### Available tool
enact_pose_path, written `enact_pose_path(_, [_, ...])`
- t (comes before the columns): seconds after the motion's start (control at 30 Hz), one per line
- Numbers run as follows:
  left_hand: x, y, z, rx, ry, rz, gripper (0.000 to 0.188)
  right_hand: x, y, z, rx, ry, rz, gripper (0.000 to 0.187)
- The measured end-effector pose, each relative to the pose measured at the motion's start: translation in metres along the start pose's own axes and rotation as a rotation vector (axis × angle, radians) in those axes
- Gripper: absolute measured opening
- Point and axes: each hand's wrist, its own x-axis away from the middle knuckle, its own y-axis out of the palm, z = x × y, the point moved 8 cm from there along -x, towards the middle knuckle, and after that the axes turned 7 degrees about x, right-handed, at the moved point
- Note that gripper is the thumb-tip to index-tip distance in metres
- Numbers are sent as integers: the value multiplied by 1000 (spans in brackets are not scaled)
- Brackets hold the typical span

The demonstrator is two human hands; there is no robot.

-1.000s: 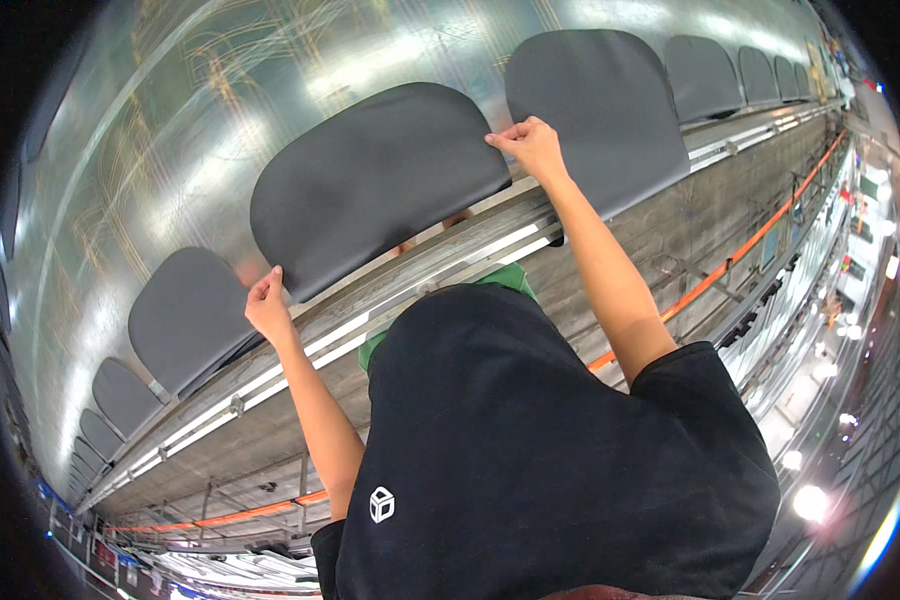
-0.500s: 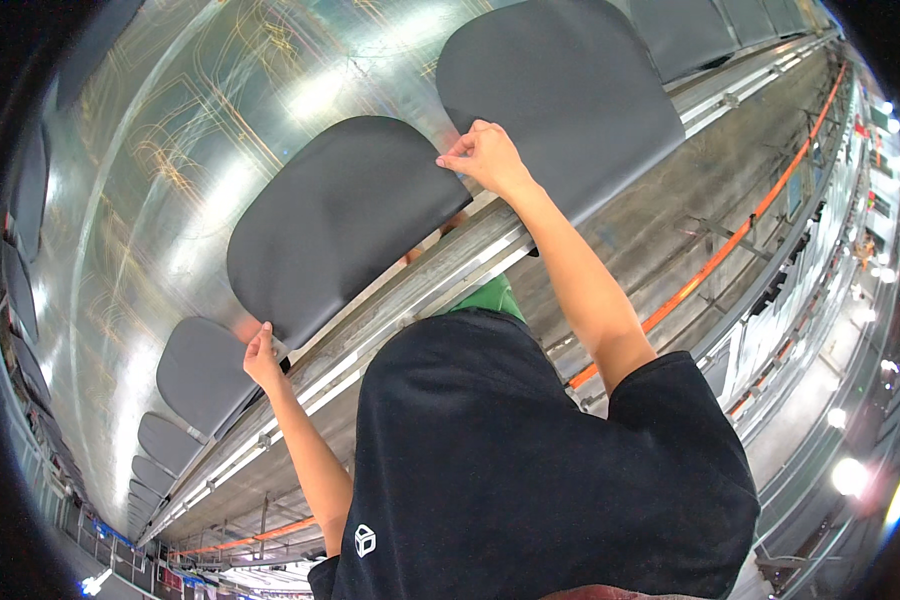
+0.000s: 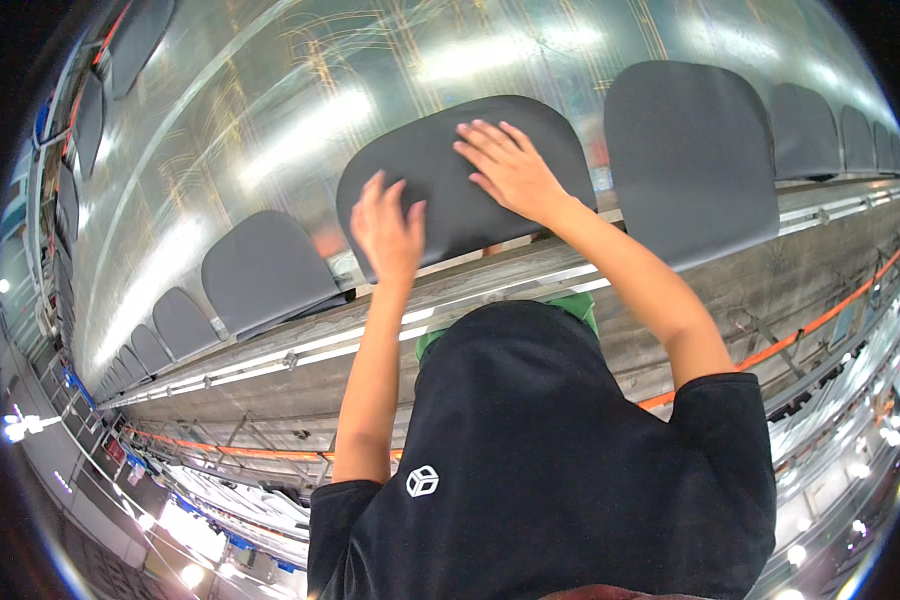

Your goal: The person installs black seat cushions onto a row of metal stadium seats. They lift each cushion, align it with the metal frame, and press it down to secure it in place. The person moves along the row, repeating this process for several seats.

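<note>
A dark grey, smooth-faced panel with rounded far corners, like a chair pad [image 3: 444, 200], lies in front of me on a shiny metal surface [image 3: 260, 185]. My right hand [image 3: 513, 172] rests flat or hovers just over its right half, fingers stretched out. Over the left part of the pad is my left hand [image 3: 386, 228], its fingers spread and somewhat blurred. Neither hand holds anything. Whether the left fingertips touch the pad, I cannot tell.
A similar pad [image 3: 688, 165] lies close on the right, another [image 3: 267, 268] on the left, with several more in line both ways. A metal rail [image 3: 470, 290] runs along the near edge. An orange strip [image 3: 815, 328] follows a lower frame nearer me.
Both hands have left the pad's two near corners and moved inward over its face, fingers opening out. The view has turned, so the row now lies more level.
</note>
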Motion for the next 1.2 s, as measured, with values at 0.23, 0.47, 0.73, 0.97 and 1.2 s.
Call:
enact_pose_path(0.23, [-32, 62, -4, -162, 28, -165, 64, -35, 44, -9, 124, -214, -226, 73])
enact_pose_path(0.47, [-30, 68, -7, -169, 15, -202, 69, -33, 46, -7, 115, -181, -281, 74])
enact_pose_path(0.73, [-18, 61, -12, -194, -7, -51, 63, -36, 46, -14, 237, -194, -236, 78])
enact_pose_path(0.97, [77, 41, -17, -150, -75, -180, 72, 43, 4, 85, 417, 281, -190, 81])
enact_pose_path(1.2, [72, 6, -22, -135, 84, -394, 95, 59, 6, -4, 304, -219, -369, 95])
